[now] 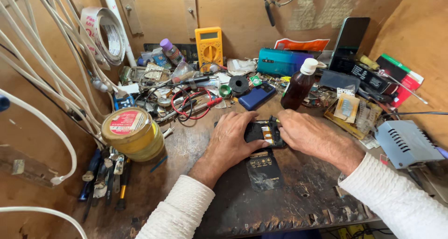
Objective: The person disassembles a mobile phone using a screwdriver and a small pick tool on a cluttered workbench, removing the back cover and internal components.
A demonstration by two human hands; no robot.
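Opened phone (264, 132) flat on workbench (298, 197), just below brown bottle (298, 86), long axis across. Pinned between left hand (231, 138) and right hand (305, 134), fingers narrow, pressing both ends; equally near.

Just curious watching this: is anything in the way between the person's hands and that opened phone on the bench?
Nothing visible: the left hand and right hand already rest on the opened phone.
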